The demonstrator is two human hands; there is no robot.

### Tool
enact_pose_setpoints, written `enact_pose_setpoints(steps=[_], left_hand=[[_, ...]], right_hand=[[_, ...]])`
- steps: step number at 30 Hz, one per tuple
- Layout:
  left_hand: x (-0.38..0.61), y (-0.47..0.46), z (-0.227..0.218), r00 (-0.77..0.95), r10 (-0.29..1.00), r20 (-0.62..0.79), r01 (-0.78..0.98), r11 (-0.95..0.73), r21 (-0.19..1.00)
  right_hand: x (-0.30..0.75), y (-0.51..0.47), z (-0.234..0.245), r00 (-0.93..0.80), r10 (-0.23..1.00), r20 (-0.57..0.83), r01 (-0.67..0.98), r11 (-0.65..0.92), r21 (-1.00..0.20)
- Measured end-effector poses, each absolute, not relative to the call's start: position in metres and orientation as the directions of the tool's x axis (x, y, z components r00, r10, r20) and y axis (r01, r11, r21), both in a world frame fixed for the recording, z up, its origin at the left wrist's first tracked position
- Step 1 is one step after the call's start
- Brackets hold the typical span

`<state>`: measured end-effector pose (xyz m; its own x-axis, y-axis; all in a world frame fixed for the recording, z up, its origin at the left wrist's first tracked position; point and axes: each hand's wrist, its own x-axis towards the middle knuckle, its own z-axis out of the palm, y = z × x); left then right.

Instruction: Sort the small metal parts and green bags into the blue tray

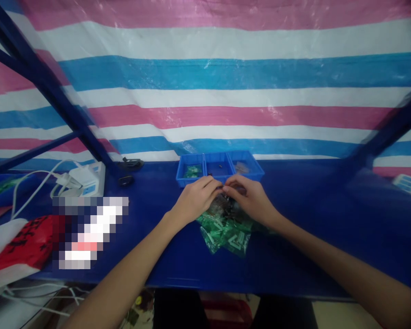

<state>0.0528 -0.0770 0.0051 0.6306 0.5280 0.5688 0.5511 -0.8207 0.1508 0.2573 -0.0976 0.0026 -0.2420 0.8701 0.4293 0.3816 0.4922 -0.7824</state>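
My left hand (197, 195) and my right hand (250, 195) meet over the blue table, thumbs and fingertips pinched close together. Whatever lies between the fingertips is too small and hidden to name. Below them is a clear plastic bag (217, 205) with small dark parts, partly covered by my hands. Nearer me, several green see-through packets (226, 233) with pale strip-like pieces lie in a heap. Just beyond my fingers stands a blue tray (232, 165) divided into three compartments. Its left one holds green packets (192, 172), and a clear packet (241, 167) lies in the right one.
To the left, a white power strip (97, 176) with plugged-in cables rests near a red and white bag (29, 244). A small black object (125, 181) lies behind. Blue frame posts (55, 100) flank a striped plastic sheet (226, 73). The table's front edge (260, 292) is close to my legs.
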Motion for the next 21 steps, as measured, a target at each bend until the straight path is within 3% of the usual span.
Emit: enact_pose_setpoints(steps=[6,15,21], left_hand=[[0.0532,-0.0762,0.0034,0.634,0.539,0.555,0.567,-0.812,0.14],[0.0537,-0.0807,0.0068,0.593,0.557,0.581,0.554,-0.806,0.208],[0.0529,-0.081,0.0055,0.618,0.553,0.558,0.559,-0.809,0.182]], right_hand=[[0.2558,-0.098,0.0026,-0.297,0.823,0.485,0.409,0.569,-0.714],[0.2551,-0.0948,-0.001,-0.259,0.902,0.346,0.275,0.412,-0.869],[0.2563,-0.0915,-0.0013,-0.287,0.912,0.295,0.218,0.362,-0.906]])
